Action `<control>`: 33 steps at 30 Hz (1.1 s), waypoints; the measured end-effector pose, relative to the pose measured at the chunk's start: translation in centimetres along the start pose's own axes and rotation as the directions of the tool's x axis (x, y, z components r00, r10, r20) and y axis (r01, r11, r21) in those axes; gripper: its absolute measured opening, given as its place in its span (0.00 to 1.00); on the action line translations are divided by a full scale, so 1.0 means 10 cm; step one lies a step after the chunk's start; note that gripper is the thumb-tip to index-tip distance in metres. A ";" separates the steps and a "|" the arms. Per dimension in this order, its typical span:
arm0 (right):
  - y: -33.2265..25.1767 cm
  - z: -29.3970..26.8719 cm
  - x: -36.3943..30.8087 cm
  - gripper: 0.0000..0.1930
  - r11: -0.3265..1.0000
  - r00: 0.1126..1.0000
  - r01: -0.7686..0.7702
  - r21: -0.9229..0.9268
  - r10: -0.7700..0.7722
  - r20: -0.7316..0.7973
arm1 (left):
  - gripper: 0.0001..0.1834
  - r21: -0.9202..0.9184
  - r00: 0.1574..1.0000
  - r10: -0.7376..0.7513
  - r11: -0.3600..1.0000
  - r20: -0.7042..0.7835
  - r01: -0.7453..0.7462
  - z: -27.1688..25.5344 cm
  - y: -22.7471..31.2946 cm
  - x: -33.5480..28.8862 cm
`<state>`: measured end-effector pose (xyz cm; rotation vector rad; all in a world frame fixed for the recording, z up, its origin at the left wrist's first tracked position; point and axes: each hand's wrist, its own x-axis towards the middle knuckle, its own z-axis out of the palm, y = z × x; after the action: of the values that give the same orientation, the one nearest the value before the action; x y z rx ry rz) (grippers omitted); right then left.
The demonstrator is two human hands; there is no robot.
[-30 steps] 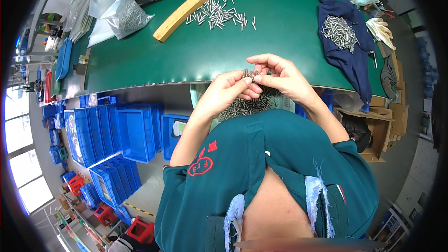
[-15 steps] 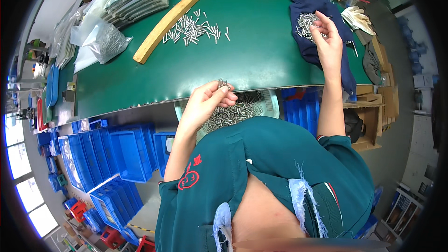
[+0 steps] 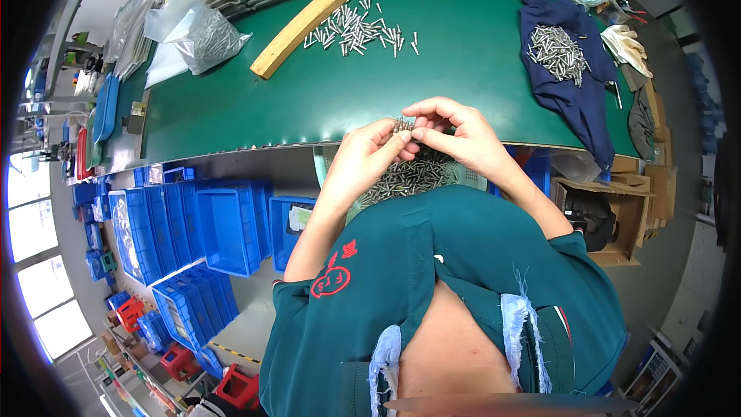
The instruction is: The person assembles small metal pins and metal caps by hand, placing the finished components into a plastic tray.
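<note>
Marking on garment: the dark green shirt (image 3: 478, 239) carries a red embroidered emblem (image 3: 330, 281) on the wearer's left chest. The emblem consists of a rounded outline enclosing a short row of letters in the same red. A small, separate red motif (image 3: 350, 248) is stitched above it, toward the collar.

Marking on floor: a yellow-and-black striped line (image 3: 235, 353) runs beside the blue bins (image 3: 194, 305).

Marking on paper: a pale sheet (image 3: 299, 218) lies in another blue bin (image 3: 283, 239); any print on it is too small to read.
</note>
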<state>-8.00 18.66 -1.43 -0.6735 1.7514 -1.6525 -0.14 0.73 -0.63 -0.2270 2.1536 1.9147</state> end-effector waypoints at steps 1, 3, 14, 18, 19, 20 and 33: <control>0.00 0.01 0.01 0.16 0.998 1.000 -0.017 -0.062 0.018 0.011 | 0.12 -0.001 1.000 -0.002 1.000 -0.003 0.002 0.00 0.00 0.00; 0.01 0.05 0.01 0.15 0.999 1.000 0.018 -0.029 -0.018 -0.016 | 0.13 0.088 0.998 0.036 0.996 -0.043 -0.032 0.02 0.00 -0.01; 0.00 0.12 -0.03 0.16 0.996 0.986 0.086 -0.030 -0.090 -0.139 | 0.13 0.159 0.998 0.037 0.987 -0.057 -0.028 0.03 0.07 -0.05; -0.04 0.12 -0.04 0.16 0.997 0.988 0.078 -0.004 -0.078 -0.136 | 0.13 0.155 0.998 0.025 0.988 -0.049 -0.017 0.02 0.07 -0.07; -0.04 0.12 -0.04 0.16 0.997 0.988 0.072 0.023 -0.068 -0.136 | 0.13 0.156 0.998 0.024 0.988 -0.050 -0.016 0.02 0.07 -0.07; -0.04 0.12 -0.04 0.16 0.997 0.989 0.071 0.025 -0.067 -0.135 | 0.13 0.140 0.998 0.017 0.990 -0.053 -0.009 0.02 0.08 -0.08; -0.02 0.12 -0.04 0.17 0.993 0.990 0.093 0.074 -0.084 -0.118 | 0.13 0.245 0.995 0.038 0.969 -0.088 -0.016 0.05 0.15 -0.12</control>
<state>-6.83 18.16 -1.18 -0.6391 1.7468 -1.8436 0.64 1.31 1.14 -0.2437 2.4379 1.6605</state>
